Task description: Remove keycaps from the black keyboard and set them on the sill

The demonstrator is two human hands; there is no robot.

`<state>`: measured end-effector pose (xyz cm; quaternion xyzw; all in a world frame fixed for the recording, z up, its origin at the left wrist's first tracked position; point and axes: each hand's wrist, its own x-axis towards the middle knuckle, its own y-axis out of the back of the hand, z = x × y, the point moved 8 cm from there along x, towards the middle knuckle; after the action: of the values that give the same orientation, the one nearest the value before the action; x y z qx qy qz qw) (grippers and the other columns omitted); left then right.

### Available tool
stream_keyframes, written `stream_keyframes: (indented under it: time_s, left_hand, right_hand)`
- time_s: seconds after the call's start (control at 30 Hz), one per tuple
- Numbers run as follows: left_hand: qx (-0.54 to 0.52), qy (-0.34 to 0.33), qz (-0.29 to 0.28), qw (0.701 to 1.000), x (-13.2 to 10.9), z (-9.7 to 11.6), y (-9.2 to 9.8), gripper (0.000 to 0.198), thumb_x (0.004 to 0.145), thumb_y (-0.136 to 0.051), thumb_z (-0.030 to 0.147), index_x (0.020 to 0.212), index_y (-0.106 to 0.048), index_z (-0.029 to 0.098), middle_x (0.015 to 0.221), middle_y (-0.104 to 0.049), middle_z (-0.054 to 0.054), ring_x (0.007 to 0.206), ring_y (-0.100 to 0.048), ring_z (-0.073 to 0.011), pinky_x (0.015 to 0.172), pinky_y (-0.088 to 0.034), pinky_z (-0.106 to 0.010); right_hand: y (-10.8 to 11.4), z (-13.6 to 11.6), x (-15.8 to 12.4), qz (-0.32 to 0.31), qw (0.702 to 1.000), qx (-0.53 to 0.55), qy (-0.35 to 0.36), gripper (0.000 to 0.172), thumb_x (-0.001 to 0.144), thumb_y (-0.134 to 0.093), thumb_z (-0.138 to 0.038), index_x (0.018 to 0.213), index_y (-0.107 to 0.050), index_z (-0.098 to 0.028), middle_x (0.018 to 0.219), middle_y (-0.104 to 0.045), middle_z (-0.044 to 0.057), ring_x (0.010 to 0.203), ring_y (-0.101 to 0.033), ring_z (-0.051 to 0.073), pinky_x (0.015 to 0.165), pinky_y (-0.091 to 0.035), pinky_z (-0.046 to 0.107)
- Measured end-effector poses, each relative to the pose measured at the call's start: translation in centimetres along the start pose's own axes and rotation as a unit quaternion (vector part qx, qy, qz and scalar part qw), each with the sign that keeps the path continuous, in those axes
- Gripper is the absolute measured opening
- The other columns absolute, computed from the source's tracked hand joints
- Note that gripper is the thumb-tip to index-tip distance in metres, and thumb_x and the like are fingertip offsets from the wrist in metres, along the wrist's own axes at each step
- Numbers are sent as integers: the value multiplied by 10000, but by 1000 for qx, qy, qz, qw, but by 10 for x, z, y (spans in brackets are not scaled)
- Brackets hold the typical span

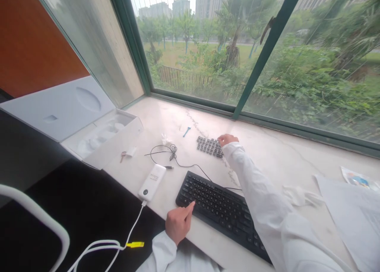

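Observation:
A black keyboard (218, 206) lies at an angle on the pale marble-patterned sill. Many of its key positions look bare, with small light centres. At its left front edge is my left hand (178, 223), index finger stretched out to touch the keys, the other fingers curled with nothing visible in them. Farther back, small dark keycaps (208, 146) are laid out in rows. My right hand (228, 139) reaches over the keyboard's right side to the upper right end of these rows, fingertips pinched at a keycap that is mostly hidden. My right sleeve covers part of the keyboard.
A thin black cable (190, 165) lies coiled behind the keyboard. Left of it are a white power bank (152, 182) with a white cord and an open white box (108, 135). A blue tool (187, 132) lies near the keycaps. Papers (350, 212) and crumpled tissue (301, 195) are at right.

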<state>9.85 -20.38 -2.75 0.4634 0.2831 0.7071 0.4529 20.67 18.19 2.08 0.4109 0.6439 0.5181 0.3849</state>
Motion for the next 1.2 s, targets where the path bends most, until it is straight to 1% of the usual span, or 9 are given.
stream_keyframes:
  time_s: [0.2,0.4,0.57,0.67,0.77,0.9,1.0,1.1,1.2]
  left_hand:
    - [-9,5,-17,1000,-1,0,-2,338,886,-459,180,1159,-634,276,520,-578,2,498,-521,-102,534,-368,-240]
    - [-14,-7,-10,1000,0,2,1,343,871,-477,161,1159,-631,268,520,-578,16,474,-511,-91,499,-353,-241]
    - [-21,-5,-8,1000,-1,2,1,337,867,-485,162,1152,-636,260,515,-579,12,472,-509,-93,496,-348,-242]
    - [-22,-1,-10,1000,-3,1,0,338,868,-479,160,1154,-633,256,521,-583,9,484,-519,-96,504,-357,-243]
    - [-20,0,-9,1000,-4,1,0,335,870,-473,156,1146,-638,252,527,-589,4,491,-525,-97,512,-361,-240]
    - [-24,-6,4,1000,-3,1,2,335,868,-478,147,1146,-638,242,536,-593,5,493,-523,-92,525,-369,-233]
    - [-27,-12,25,999,0,2,5,317,861,-504,157,1131,-648,236,531,-587,12,484,-513,-86,522,-367,-223]
    - [-31,-15,35,999,3,3,7,290,860,-517,175,1101,-667,233,535,-593,13,484,-514,-81,527,-377,-209]
    - [-39,-15,37,998,5,3,8,282,863,-515,182,1089,-675,238,559,-616,12,492,-524,-78,546,-394,-198]
  right_hand:
    - [-16,-7,33,-39,999,-7,3,254,837,-521,-424,942,-707,-287,1004,-685,21,912,-598,187,799,-400,289]
    - [-31,-16,51,-62,997,-35,37,203,811,-590,-402,909,-715,-276,1043,-672,44,972,-573,202,878,-342,340]
    - [-41,-20,60,-74,994,-53,59,165,808,-612,-355,852,-724,-242,964,-687,65,955,-577,214,911,-284,375]
    - [-41,-23,59,-73,994,-53,69,155,804,-619,-343,822,-719,-226,905,-692,60,909,-587,203,905,-274,366]
    - [-30,-27,55,-48,995,-39,76,160,821,-597,-343,822,-702,-223,929,-686,50,901,-582,188,906,-266,355]
    - [-1,-24,42,7,998,-8,66,192,861,-529,-357,860,-646,-204,885,-681,41,863,-583,177,898,-280,355]
    - [18,-18,20,38,997,16,60,203,875,-499,-376,897,-602,-204,836,-675,26,808,-591,168,851,-331,327]
    - [32,-14,-20,67,991,82,87,147,852,-530,-342,873,-586,-208,832,-669,21,783,-598,155,754,-389,269]
    - [33,-7,-72,82,975,158,130,71,817,-552,-272,835,-578,-208,767,-657,11,721,-596,148,697,-413,254]
